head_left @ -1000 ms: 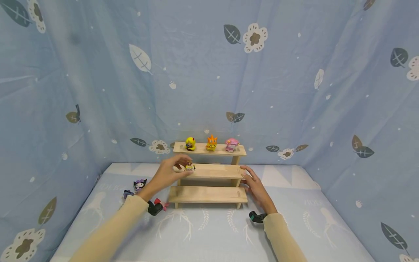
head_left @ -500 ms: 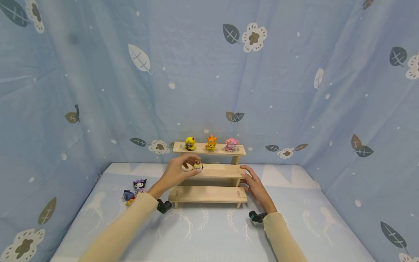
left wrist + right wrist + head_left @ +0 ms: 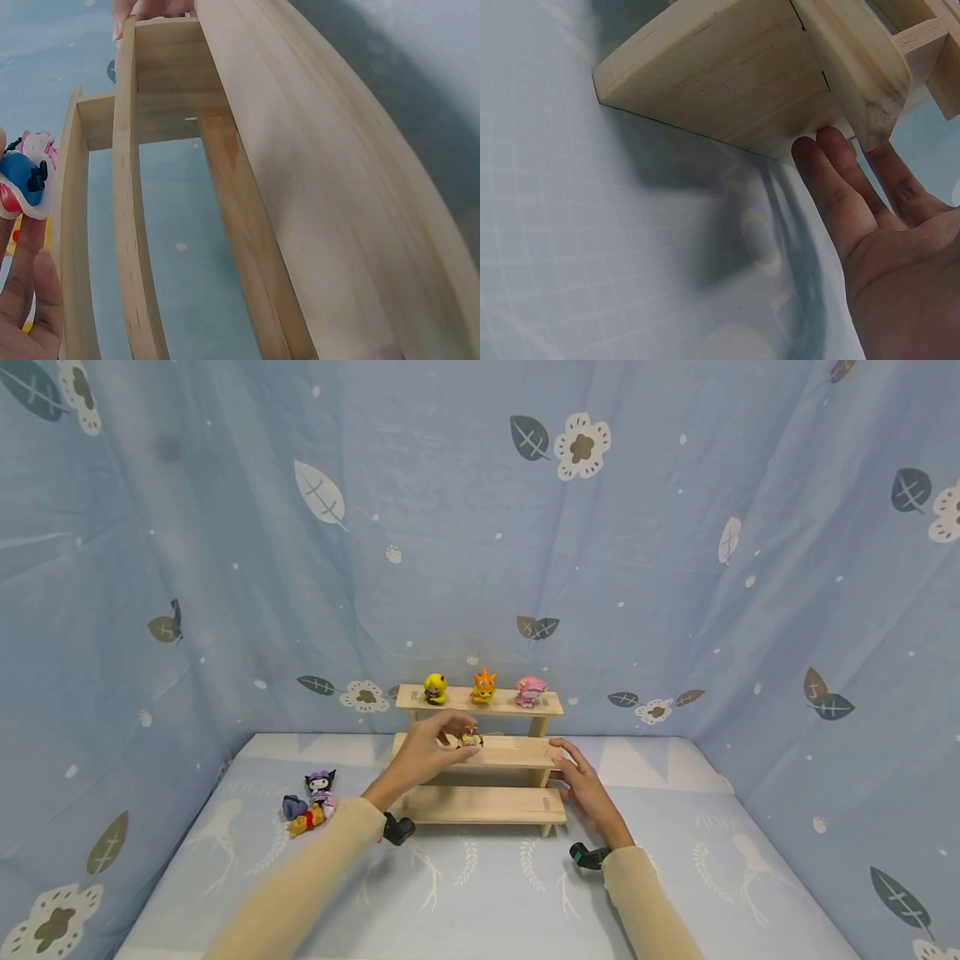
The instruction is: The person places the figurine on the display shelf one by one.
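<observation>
My left hand [image 3: 423, 756] pinches a small figurine [image 3: 470, 737] between thumb and fingers, close over the middle tier of a three-tier wooden display shelf [image 3: 480, 806]. In the left wrist view the held figurine [image 3: 26, 180] shows blue, white, red and black parts. My right hand [image 3: 588, 789] holds the right end of the middle tier; in the right wrist view its fingers [image 3: 832, 191] lie around the board's end. On the top tier stand a yellow figurine [image 3: 435, 689], an orange spiky-haired one [image 3: 483, 687] and a pink one [image 3: 531, 691].
Left of the shelf, several figurines lie together on the table: a black-and-purple one [image 3: 320, 783], a blue-grey one [image 3: 294, 807] and an orange-yellow one [image 3: 305, 821]. A blue patterned curtain [image 3: 480, 527] hangs behind the table.
My left hand has moved right along the middle tier with the figurine, from its left end to near its middle. My right hand has stayed at the shelf's right end.
</observation>
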`<control>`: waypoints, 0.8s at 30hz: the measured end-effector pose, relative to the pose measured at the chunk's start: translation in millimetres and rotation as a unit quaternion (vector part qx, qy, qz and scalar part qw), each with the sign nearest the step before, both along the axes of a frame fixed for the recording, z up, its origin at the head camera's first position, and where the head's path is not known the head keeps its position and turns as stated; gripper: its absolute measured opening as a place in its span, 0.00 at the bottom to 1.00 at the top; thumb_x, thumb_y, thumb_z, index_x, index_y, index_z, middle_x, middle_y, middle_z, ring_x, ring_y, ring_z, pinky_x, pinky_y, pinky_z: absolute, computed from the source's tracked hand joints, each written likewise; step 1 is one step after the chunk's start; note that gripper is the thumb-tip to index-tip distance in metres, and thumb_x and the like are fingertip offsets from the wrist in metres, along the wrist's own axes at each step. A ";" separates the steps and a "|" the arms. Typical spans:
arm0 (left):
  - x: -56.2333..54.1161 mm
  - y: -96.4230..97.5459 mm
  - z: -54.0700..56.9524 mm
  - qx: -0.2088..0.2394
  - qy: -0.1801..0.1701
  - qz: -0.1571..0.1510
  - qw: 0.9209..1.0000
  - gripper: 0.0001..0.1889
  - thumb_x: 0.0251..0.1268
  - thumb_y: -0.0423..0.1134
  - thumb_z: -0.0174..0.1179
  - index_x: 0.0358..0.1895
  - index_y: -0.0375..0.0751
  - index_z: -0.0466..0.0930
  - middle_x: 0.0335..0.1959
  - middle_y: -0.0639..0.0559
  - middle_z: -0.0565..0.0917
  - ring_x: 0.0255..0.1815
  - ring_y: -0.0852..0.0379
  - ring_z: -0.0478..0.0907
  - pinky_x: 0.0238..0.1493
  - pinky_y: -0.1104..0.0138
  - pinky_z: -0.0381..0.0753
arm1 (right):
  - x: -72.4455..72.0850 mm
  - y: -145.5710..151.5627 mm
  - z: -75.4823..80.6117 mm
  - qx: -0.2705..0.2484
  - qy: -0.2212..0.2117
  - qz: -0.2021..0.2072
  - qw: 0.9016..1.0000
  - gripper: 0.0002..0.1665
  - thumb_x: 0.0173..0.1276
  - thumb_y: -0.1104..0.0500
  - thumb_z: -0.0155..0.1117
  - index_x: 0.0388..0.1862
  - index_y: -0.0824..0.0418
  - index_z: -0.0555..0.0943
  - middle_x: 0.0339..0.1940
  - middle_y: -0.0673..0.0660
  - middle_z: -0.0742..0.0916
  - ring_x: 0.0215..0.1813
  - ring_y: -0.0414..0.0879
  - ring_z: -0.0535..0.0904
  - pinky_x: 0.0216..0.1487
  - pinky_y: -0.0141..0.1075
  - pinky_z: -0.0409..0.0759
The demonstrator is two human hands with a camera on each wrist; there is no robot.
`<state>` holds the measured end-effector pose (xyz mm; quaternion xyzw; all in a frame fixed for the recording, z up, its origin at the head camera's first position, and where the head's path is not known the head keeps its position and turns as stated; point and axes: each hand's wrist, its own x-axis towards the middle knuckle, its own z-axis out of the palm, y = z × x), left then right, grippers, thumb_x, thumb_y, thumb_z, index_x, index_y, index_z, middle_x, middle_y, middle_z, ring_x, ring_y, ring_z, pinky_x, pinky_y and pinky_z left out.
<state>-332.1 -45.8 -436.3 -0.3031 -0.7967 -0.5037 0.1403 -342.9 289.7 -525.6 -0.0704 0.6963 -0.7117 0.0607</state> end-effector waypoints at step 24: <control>-12.0 55.9 -2.3 0.008 -0.013 -0.020 1.000 0.21 0.62 0.42 0.75 0.57 0.54 0.81 0.47 0.58 0.87 0.46 0.60 0.83 0.43 0.62 0.81 | -1.2 0.8 -1.6 -0.003 0.001 0.003 1.000 0.30 0.82 0.43 0.55 0.77 0.45 0.65 0.74 0.65 0.70 0.66 0.63 0.74 0.62 0.53 0.79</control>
